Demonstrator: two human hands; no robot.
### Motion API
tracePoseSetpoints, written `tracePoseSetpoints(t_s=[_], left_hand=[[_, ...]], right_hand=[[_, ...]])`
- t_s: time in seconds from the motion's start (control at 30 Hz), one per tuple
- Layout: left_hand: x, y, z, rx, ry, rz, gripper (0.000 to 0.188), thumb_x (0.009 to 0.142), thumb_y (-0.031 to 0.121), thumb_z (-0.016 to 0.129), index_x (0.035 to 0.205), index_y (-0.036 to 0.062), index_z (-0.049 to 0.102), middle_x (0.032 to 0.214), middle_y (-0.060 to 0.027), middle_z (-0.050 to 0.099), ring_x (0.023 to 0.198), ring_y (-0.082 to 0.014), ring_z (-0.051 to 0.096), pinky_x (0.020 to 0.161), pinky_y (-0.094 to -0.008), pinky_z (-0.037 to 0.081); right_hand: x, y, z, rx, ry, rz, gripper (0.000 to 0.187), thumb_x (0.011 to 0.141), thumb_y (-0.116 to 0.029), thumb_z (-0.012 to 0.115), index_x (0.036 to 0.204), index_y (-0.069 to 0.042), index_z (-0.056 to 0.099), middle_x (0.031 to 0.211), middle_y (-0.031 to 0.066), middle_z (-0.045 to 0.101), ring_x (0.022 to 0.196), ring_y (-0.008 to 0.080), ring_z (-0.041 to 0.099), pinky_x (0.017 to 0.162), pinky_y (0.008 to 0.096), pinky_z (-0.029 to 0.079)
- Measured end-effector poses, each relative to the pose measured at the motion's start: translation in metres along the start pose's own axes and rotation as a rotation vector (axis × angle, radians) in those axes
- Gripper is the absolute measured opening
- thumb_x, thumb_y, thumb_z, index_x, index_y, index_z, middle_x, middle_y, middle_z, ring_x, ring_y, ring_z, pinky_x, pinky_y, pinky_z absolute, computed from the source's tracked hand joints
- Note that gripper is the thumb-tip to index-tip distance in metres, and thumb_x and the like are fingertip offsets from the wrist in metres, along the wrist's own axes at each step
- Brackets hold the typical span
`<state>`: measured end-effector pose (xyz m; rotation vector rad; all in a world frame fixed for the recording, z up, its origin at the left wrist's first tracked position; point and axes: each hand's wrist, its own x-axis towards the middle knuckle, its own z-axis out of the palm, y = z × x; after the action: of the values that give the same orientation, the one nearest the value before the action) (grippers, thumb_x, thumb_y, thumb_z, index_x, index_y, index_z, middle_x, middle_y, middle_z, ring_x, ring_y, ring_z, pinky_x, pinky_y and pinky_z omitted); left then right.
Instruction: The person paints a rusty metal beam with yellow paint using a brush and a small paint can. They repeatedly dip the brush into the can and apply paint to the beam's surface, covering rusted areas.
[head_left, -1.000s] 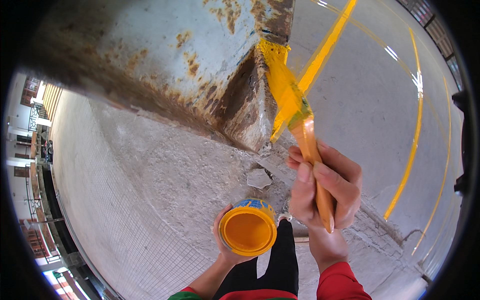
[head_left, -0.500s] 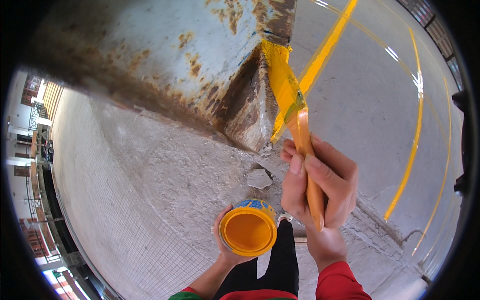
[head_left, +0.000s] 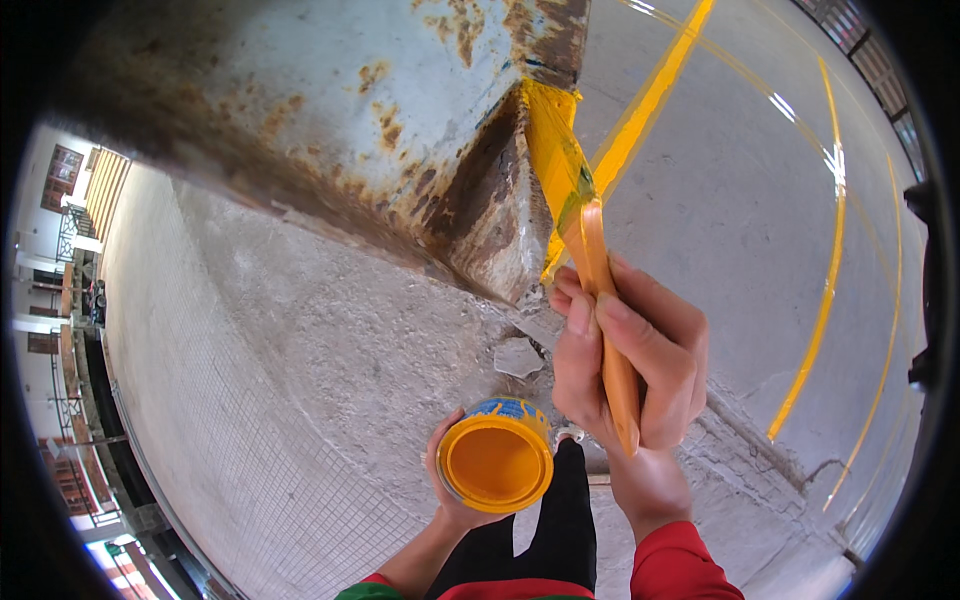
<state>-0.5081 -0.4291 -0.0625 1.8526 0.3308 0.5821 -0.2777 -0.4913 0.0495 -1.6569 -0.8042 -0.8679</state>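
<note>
My right hand (head_left: pixel 640 365) is closed around the wooden handle of a paintbrush (head_left: pixel 605 290), which slants up and to the left. Its yellow-coated bristle end lies against the narrow painted face of a rusty metal beam (head_left: pixel 400 130); where wet bristles end and painted metal begins is hard to tell. Fresh yellow paint (head_left: pixel 550 120) covers the upper part of that face. Lower down, my left hand (head_left: pixel 450 490) grips an open paint can (head_left: pixel 496 462) by its side. Orange-yellow paint fills much of the can, and drips mark its blue-patterned outside.
The beam's rusty, notched corner juts in from the upper left. Yellow lines (head_left: pixel 655 100) cross the smooth grey floor (head_left: pixel 720 230) at right. Rough concrete (head_left: pixel 330 290) with a loose broken piece (head_left: pixel 518 356) lies below the beam. Buildings and railings stand far left.
My right hand and the brush have shifted slightly left and up along the painted face. My left hand and the can have hardly moved.
</note>
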Motion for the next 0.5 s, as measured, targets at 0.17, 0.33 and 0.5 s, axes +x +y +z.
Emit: tracePoseSetpoints(t_s=[0.17, 0.33, 0.5], left_hand=[[0.0006, 0.0007, -0.0011, -0.014, -0.007, -0.009, 0.137, 0.052, 0.041, 0.101, 0.152, 0.0048, 0.015, 0.152, -0.0200, 0.031, 0.139, -0.0325, 0.040, 0.117, -0.0488, 0.033], [0.0005, -0.0001, -0.0019, 0.004, -0.007, 0.003, 0.137, 0.051, 0.040, 0.102, 0.152, 0.0050, 0.015, 0.152, -0.0195, 0.032, 0.139, -0.0321, 0.040, 0.118, -0.0482, 0.033], [0.0001, 0.0020, -0.0019, -0.016, -0.003, -0.016, 0.137, 0.051, 0.038, 0.102, 0.152, 0.0053, 0.016, 0.151, -0.0192, 0.033, 0.139, -0.0323, 0.040, 0.117, -0.0476, 0.033]], right_hand=[[0.0012, 0.0005, -0.0047, 0.055, -0.002, 0.047, 0.020, 0.092, 0.000, 0.069, 0.106, 0.003, 0.054, 0.109, 0.0250, 0.062, 0.086, 0.0299, 0.076, 0.072, 0.0324, 0.066], [-0.0017, -0.0039, -0.0030, -0.035, -0.021, 0.004, 0.020, 0.092, 0.000, 0.068, 0.106, 0.003, 0.055, 0.109, 0.0255, 0.063, 0.085, 0.0293, 0.076, 0.071, 0.0320, 0.066], [0.0005, 0.0003, -0.0082, 0.042, -0.047, 0.049, 0.022, 0.093, -0.001, 0.068, 0.108, 0.003, 0.054, 0.109, 0.0254, 0.062, 0.086, 0.0289, 0.076, 0.071, 0.0323, 0.066]])
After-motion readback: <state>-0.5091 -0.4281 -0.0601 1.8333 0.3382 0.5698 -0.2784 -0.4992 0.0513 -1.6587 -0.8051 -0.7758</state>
